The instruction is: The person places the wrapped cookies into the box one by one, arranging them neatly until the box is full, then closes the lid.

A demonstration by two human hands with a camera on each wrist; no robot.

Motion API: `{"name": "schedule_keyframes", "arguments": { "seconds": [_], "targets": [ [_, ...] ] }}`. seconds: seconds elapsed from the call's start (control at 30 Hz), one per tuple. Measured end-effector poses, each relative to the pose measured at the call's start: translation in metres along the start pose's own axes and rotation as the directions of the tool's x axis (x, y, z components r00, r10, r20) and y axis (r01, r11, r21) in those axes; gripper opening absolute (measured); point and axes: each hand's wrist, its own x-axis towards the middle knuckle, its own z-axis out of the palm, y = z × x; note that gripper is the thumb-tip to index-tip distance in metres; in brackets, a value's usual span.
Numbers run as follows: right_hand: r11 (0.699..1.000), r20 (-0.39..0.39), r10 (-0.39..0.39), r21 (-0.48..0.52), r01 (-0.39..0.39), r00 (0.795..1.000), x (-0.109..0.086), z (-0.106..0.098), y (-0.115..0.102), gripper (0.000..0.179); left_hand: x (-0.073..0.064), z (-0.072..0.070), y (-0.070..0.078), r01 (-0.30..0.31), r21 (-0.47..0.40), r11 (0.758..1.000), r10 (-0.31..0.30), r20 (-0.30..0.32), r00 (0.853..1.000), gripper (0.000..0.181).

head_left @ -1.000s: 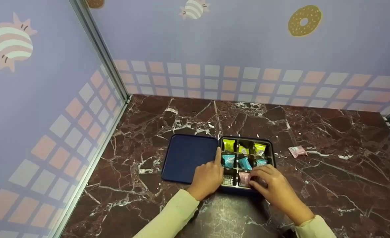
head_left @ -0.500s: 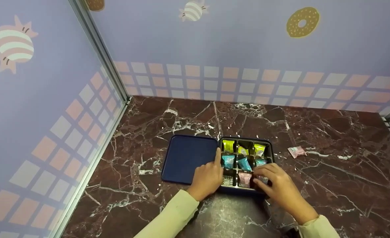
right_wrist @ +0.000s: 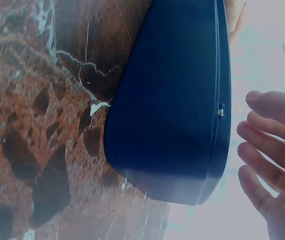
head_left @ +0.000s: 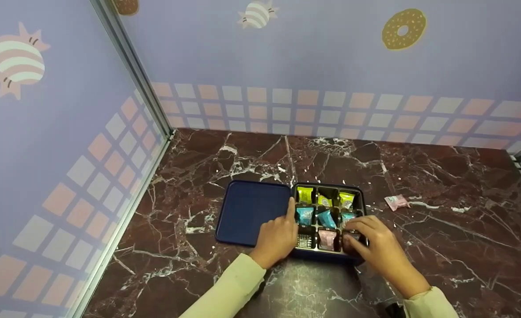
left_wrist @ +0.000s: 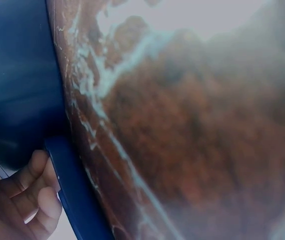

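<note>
A dark blue box [head_left: 326, 254] with a black divided tray lies open, its lid [head_left: 251, 212] flat at the left. Yellow-green wrapped candies [head_left: 305, 194] fill the back row; blue ones [head_left: 305, 215] lie in the middle row. A pink wrapped candy [head_left: 327, 239] sits in the front middle compartment. My left hand [head_left: 277, 238] holds the box by its left side, index finger straight along the edge, other fingers curled. My right hand [head_left: 382, 247] is over the front right compartment, hiding most of it. In the right wrist view its fingers [right_wrist: 262, 137] are apart with nothing between them.
Another pink wrapped candy [head_left: 396, 202] lies on the marbled brown table [head_left: 454, 247], right of the box. A whitish grid pattern shows in the front left compartment. Patterned panels [head_left: 322, 57] enclose the table at the back and left.
My right hand has moved right, from beside the front middle compartment to over the front right one, uncovering the pink candy in the middle. The left hand has stayed in place.
</note>
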Motion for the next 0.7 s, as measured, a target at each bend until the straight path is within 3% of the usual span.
{"name": "schedule_keyframes", "arguments": {
  "seconds": [0.7],
  "targets": [
    [0.993, -0.017, 0.109, -0.031, -0.11, 0.994, -0.0056, -0.0062, 0.0104, 0.029, 0.0016, 0.0033, -0.0011, 0.011, -0.006, 1.0, -0.011, -0.007, 1.0, 0.058]
  ]
}}
